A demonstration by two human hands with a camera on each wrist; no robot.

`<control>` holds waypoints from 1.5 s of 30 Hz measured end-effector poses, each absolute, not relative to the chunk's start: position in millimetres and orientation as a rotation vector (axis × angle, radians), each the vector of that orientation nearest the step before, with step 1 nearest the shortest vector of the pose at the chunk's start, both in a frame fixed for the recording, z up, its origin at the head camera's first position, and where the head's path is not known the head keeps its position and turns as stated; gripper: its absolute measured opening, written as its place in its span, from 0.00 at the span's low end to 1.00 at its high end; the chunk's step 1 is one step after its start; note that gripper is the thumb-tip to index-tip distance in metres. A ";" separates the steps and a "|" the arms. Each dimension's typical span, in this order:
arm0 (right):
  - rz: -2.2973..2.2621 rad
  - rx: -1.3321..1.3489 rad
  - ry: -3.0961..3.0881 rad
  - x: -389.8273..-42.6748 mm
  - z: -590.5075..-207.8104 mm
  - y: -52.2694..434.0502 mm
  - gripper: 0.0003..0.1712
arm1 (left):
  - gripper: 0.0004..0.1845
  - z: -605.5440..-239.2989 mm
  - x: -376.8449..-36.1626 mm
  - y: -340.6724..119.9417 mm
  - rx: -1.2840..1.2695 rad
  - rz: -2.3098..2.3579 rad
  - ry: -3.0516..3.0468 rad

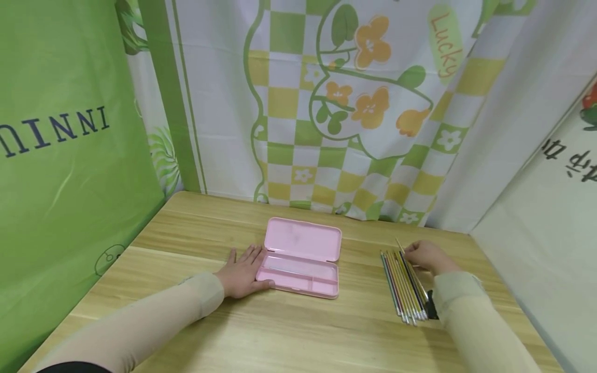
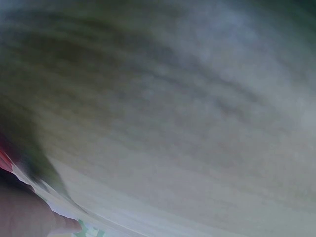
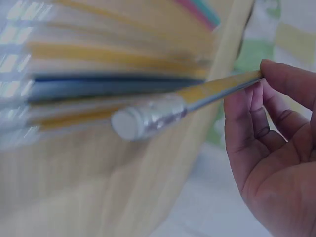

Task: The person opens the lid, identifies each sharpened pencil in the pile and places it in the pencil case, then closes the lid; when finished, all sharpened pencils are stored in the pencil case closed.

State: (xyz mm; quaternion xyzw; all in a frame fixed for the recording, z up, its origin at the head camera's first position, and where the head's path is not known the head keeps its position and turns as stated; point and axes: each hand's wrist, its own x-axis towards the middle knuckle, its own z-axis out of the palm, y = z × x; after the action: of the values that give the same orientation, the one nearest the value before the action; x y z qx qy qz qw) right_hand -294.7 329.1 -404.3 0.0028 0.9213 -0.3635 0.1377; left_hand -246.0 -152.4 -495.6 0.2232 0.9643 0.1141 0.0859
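Observation:
An open pink pencil case [image 1: 301, 257] lies in the middle of the wooden table [image 1: 289, 331], lid hinged back. My left hand [image 1: 243, 270] rests flat on the table, fingers straight, touching the case's left end. To the right lies a row of several pencils [image 1: 403, 284]. My right hand [image 1: 426, 255] is at their far end, and its fingertips [image 3: 281, 79] pinch one yellow pencil [image 3: 197, 98] with a white eraser end [image 3: 129, 123], lifted off the row. The left wrist view is a blur of table surface.
Patterned cloth hangs behind the table [image 1: 345, 103], green fabric stands on the left [image 1: 60, 155], and a pale sheet on the right [image 1: 550, 207]. Bare wood lies in front of the case.

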 end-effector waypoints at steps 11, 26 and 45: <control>-1.203 -0.268 2.545 -302.7 -384.4 236.9 0.17 | 0.57 -497.7 -246.4 -151.9 0.659 0.332 2.873; -1.214 -0.461 2.476 -310.6 -379.9 157.6 0.18 | 0.55 -494.2 -246.5 -151.5 0.649 0.325 2.882; -0.876 -0.727 2.519 -309.1 -403.0 98.4 0.13 | 0.55 -489.6 -245.6 -150.7 0.645 0.319 2.898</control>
State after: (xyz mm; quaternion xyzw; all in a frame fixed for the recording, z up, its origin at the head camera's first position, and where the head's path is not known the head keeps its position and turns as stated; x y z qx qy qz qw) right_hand -309.1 98.4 -403.0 -0.2584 0.8951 -0.3113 0.1875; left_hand -245.6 -150.7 -489.6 0.2153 0.9676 0.1065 0.0777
